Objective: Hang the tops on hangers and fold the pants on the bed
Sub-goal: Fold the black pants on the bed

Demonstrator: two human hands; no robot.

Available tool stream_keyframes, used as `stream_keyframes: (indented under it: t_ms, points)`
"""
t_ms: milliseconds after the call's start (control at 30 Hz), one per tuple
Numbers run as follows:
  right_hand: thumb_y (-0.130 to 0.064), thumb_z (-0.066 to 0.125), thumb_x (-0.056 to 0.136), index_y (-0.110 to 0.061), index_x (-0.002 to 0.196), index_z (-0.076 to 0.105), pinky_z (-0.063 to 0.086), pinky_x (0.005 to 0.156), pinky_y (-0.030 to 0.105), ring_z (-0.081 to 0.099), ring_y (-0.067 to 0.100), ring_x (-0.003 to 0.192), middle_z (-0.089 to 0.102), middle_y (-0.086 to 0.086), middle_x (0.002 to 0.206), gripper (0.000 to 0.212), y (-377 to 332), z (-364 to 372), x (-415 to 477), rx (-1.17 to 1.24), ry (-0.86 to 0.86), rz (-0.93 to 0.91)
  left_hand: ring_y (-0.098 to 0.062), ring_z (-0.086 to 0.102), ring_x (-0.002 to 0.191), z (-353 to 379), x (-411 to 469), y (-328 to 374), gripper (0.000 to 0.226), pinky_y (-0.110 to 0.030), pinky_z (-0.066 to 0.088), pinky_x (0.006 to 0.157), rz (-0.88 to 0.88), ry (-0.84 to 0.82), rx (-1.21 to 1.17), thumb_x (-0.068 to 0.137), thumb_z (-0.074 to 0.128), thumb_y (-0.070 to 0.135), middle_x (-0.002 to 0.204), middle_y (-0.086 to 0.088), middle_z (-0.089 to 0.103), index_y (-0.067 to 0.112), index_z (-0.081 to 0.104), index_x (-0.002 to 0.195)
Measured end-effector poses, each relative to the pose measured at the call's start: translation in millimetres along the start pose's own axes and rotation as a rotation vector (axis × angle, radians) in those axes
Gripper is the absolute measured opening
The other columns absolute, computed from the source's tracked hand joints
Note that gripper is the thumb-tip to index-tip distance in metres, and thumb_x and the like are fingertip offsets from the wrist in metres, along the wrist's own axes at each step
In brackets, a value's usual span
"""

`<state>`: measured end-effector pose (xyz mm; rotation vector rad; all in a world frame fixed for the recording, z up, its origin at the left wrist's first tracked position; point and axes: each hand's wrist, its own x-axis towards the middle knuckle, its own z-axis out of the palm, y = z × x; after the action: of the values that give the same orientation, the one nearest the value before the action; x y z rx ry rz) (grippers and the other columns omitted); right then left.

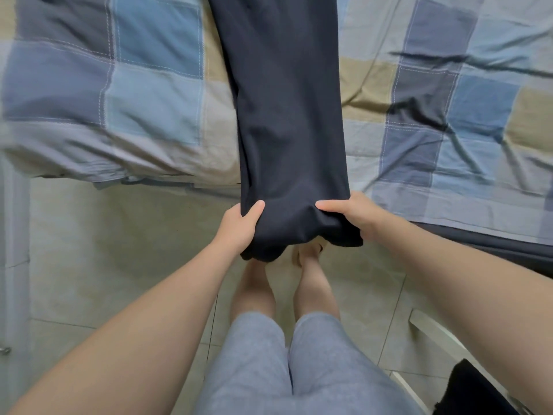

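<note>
A pair of dark navy pants (284, 109) lies lengthwise across the bed (125, 94), its near end hanging past the bed's front edge. My left hand (239, 227) grips the left corner of that near end, thumb on top of the cloth. At the right corner my right hand (351, 215) pinches the cloth with the thumb over it. The far end of the pants runs out of the top of the frame. No tops or hangers are in view.
The bed wears a patchwork cover of blue, grey and tan squares. Pale floor tiles (104, 250) lie below the bed edge, where my legs stand. A white frame with a black cloth (466, 387) stands at the lower right.
</note>
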<state>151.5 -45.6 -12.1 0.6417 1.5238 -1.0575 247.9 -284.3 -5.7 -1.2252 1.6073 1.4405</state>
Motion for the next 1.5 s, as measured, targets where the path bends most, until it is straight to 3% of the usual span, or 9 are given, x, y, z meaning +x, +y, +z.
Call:
stream_keyframes:
  t_ms: [100,267,400,567,833,1067,1133,1333,1500]
  points:
    - [-0.033,0.088,0.068,-0.019,0.108,0.074,0.059,0.085,0.036,0.075,0.020,0.095,0.078,0.000,0.100,0.044,8.1,12.4,-45.9,0.025,0.011,0.031,-0.015,0.072,0.084,-14.8,-37.1,6.5,0.031,-0.025,0.051,0.056,-0.039,-0.108,-0.047,0.078,0.076,0.049,0.094,0.011,0.077,0.032,0.070,0.103]
    - [-0.029,0.082,0.079,-0.017,0.109,0.074,0.055,0.079,0.032,0.074,0.019,0.093,0.078,-0.001,0.098,0.033,5.2,38.6,-125.7,0.028,0.079,-0.013,-0.019,0.073,0.096,-51.0,-95.1,28.4,0.044,-0.039,0.059,0.085,-0.031,-0.145,-0.032,0.067,0.082,0.036,0.102,0.007,0.077,0.025,0.071,0.108]
    - [-0.028,0.081,0.080,-0.013,0.108,0.074,0.056,0.070,0.029,0.076,0.019,0.087,0.078,0.002,0.096,0.033,0.0,53.6,-177.5,0.134,0.086,0.005,-0.019,0.073,0.088,-72.4,-137.8,42.5,0.036,-0.028,0.057,0.058,-0.012,-0.160,-0.042,0.071,0.083,0.029,0.092,0.010,0.078,0.030,0.070,0.105]
    - [-0.023,0.081,0.079,-0.008,0.113,0.070,0.058,0.063,0.029,0.076,0.022,0.085,0.078,0.007,0.099,0.039,-9.4,67.3,-225.0,0.249,0.089,-0.010,-0.019,0.071,0.095,-77.8,-180.3,43.9,0.028,-0.030,0.057,0.069,0.034,-0.130,-0.076,0.086,0.074,0.015,0.109,0.003,0.074,0.021,0.066,0.112]
    - [-0.017,0.078,0.085,-0.007,0.123,0.061,0.060,0.076,0.037,0.069,0.025,0.101,0.071,0.009,0.114,0.043,14.6,76.8,-266.4,0.441,0.220,-0.160,-0.021,0.067,0.090,-80.6,-224.5,10.8,0.027,-0.027,0.056,0.054,0.035,0.040,-0.191,0.097,0.062,0.021,0.110,-0.006,0.068,0.010,0.060,0.122]
    - [-0.015,0.077,0.084,-0.013,0.105,0.067,0.058,0.065,0.032,0.069,0.020,0.084,0.074,0.004,0.101,0.024,102.1,82.8,-292.2,0.465,0.217,-0.200,-0.023,0.066,0.086,-54.5,-274.1,-63.2,0.021,-0.024,0.055,0.047,0.052,0.098,-0.157,0.098,0.060,0.016,0.103,-0.006,0.065,0.009,0.059,0.118]
    - [-0.016,0.078,0.083,-0.013,0.102,0.066,0.057,0.062,0.030,0.069,0.020,0.081,0.074,0.003,0.097,0.022,142.3,82.9,-298.1,0.460,0.213,-0.158,-0.023,0.066,0.086,-42.9,-290.2,-96.8,0.022,-0.027,0.057,0.053,0.025,0.100,-0.107,0.099,0.060,0.017,0.100,-0.004,0.065,0.008,0.059,0.118]
    - [-0.017,0.081,0.081,-0.006,0.107,0.066,0.057,0.053,0.029,0.071,0.024,0.077,0.075,0.009,0.096,0.033,236.5,84.0,-311.2,0.451,0.165,-0.014,-0.029,0.069,0.102,-29.1,-321.9,-175.3,0.033,-0.042,0.055,0.096,-0.038,0.047,-0.047,0.097,0.064,0.018,0.112,-0.010,0.072,0.003,0.063,0.127]
    - [-0.020,0.082,0.080,-0.007,0.110,0.066,0.057,0.058,0.030,0.073,0.025,0.084,0.076,0.009,0.100,0.037,231.0,78.9,-317.8,0.407,0.151,-0.080,-0.021,0.068,0.091,-36.2,-330.2,-160.5,0.029,-0.029,0.054,0.066,0.009,0.073,-0.111,0.098,0.063,0.022,0.107,-0.005,0.071,0.008,0.062,0.123]
